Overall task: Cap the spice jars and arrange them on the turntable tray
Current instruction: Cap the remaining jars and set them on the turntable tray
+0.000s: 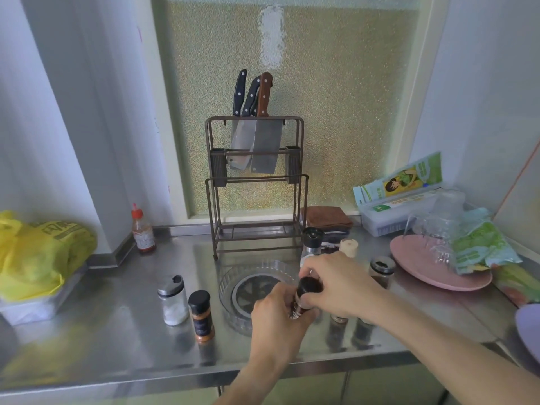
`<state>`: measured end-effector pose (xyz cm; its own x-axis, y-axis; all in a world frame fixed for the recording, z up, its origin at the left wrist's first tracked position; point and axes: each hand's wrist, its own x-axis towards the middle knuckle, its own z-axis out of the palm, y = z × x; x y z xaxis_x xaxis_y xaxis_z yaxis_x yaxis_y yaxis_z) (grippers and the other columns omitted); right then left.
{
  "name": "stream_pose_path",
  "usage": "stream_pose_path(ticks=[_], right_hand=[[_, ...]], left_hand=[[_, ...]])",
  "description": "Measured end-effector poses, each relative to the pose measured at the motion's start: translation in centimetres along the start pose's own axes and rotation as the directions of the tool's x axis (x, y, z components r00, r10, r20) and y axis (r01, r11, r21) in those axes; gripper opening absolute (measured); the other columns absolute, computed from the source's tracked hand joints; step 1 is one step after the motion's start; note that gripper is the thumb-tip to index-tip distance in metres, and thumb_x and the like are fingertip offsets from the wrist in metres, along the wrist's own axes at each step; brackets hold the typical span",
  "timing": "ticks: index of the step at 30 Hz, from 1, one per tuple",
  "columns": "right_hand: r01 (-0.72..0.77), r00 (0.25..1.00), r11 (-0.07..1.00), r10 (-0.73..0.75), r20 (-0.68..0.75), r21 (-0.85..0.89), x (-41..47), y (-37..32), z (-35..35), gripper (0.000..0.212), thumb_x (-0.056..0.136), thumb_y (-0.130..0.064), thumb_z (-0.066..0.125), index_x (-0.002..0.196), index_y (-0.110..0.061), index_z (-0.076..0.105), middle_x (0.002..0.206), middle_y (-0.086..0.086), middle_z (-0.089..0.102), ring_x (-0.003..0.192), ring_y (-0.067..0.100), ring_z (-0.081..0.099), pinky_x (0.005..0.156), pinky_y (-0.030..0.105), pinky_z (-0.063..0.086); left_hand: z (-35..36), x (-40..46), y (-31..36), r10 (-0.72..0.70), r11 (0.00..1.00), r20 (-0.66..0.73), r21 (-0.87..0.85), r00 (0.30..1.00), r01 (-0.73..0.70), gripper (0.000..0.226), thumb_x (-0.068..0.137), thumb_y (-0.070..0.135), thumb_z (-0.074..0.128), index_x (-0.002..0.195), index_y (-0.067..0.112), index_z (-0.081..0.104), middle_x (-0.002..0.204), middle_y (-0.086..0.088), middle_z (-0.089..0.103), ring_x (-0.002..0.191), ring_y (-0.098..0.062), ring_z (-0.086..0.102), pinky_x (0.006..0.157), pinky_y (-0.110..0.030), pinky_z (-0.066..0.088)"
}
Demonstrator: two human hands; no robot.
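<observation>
My left hand (277, 320) grips the body of a dark spice jar (301, 302), held tilted above the clear turntable tray (230, 280). My right hand (336, 285) wraps its fingers around the jar's black cap (309, 285). The tray holds no jars. Left of it stand a glass shaker of white powder (174, 301) and an orange spice jar (201, 315) with a black cap. Behind my right hand are a black-topped grinder (312, 239), a cream-capped jar (348, 247) and a dark jar (381, 271). Two more jars (339, 318) are partly hidden under my right wrist.
A knife rack (255, 182) with cleavers stands at the back of the steel counter (122, 325). A red sauce bottle (142, 230) and yellow bag (35, 252) sit left. A pink plate (423, 273), glass cups, packets and a box crowd the right.
</observation>
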<state>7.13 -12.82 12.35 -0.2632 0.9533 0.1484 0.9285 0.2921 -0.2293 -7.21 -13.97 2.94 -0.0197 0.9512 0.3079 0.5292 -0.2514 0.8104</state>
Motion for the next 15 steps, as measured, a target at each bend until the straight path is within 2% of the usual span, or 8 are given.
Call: stream_pose_path(ticks=[2,4,7,9,15], right_hand=[[0.003,0.999,0.999,-0.005,-0.032,-0.047,-0.3,-0.2,1.8,0.039,0.082,-0.039,0.078,0.117,-0.027,0.064,0.112,-0.005,0.07,0.105,0.02,0.062,0.084,0.036,0.052],[-0.011,0.998,0.997,0.007,-0.055,-0.075,-0.6,-0.2,3.3,0.042,0.088,-0.034,0.075,0.125,-0.025,0.057,0.121,-0.002,0.069,0.11,0.023,0.062,0.087,0.035,0.051],[-0.073,0.994,0.992,0.063,-0.089,-0.108,-0.7,0.0,4.9,0.039,0.091,-0.031,0.073,0.124,-0.023,0.054,0.121,0.0,0.068,0.108,0.023,0.065,0.084,0.033,0.051],[-0.095,0.992,0.991,0.086,-0.096,-0.091,-0.7,0.3,5.6,0.037,0.092,-0.03,0.072,0.124,-0.023,0.055,0.124,-0.001,0.066,0.111,0.022,0.064,0.087,0.033,0.051],[-0.118,0.984,0.992,0.11,-0.142,-0.054,-0.8,0.7,7.1,0.033,0.094,-0.027,0.069,0.124,-0.023,0.056,0.128,-0.002,0.064,0.112,0.019,0.065,0.09,0.03,0.052]], left_hand=[[1.0,-0.4,-0.5,-0.016,1.0,-0.019,0.019,1.0,0.016,0.025,0.071,0.04,0.079,0.085,0.028,0.062,0.074,0.01,0.07,0.072,-0.011,0.066,0.067,-0.033,0.056],[2.0,-0.4,-1.0,-0.014,0.999,-0.022,0.042,1.0,0.015,0.021,0.074,0.03,0.077,0.087,0.02,0.064,0.076,0.008,0.067,0.074,-0.016,0.066,0.068,-0.036,0.056],[3.3,-0.3,-1.3,-0.021,0.997,-0.025,0.067,0.999,0.023,0.012,0.075,0.017,0.072,0.086,0.015,0.067,0.08,0.008,0.062,0.086,-0.02,0.064,0.074,-0.037,0.055],[4.0,-0.2,-1.6,-0.02,0.996,-0.024,0.091,1.0,0.022,0.013,0.075,0.014,0.069,0.088,0.013,0.069,0.084,0.004,0.068,0.091,-0.019,0.062,0.074,-0.034,0.052],[5.1,0.1,-2.2,-0.001,0.987,-0.054,0.159,0.999,0.009,0.013,0.084,0.01,0.065,0.096,0.013,0.067,0.091,0.0,0.071,0.09,-0.023,0.065,0.067,-0.026,0.037]])
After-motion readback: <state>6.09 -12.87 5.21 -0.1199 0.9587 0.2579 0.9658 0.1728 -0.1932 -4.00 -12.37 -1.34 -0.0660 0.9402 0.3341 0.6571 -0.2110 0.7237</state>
